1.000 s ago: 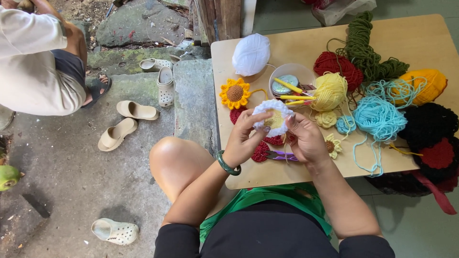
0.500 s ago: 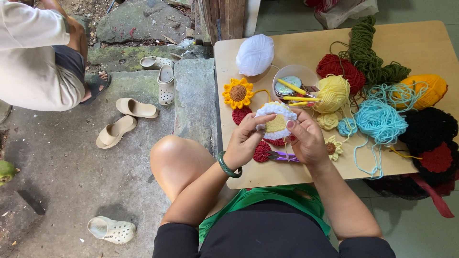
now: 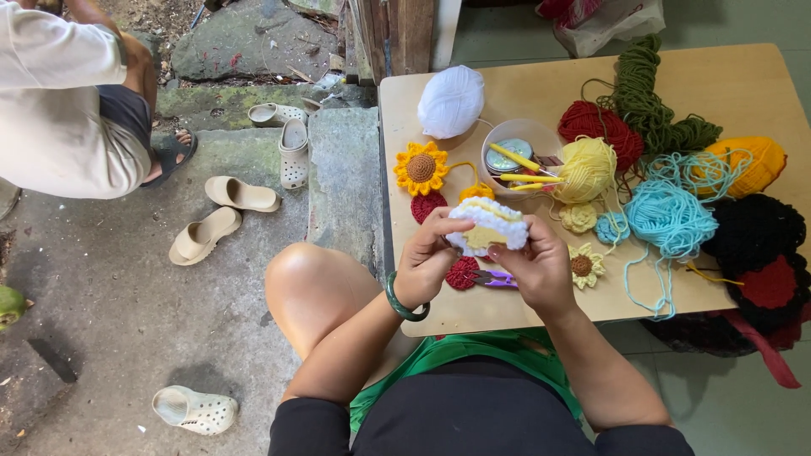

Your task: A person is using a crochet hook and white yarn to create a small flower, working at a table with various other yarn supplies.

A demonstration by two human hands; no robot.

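Above the near edge of the low wooden table (image 3: 473, 308), I hold a white and yellow crocheted flower (image 3: 487, 226) between both hands.

My left hand (image 3: 427, 263) pinches its left rim, my right hand (image 3: 541, 268) its right rim, fingers curled. Just below lie a red crocheted disc (image 3: 461, 274) and purple snips (image 3: 498, 279); a crocheted sunflower (image 3: 421, 168) and pale yellow yarn (image 3: 585, 169) sit farther back.
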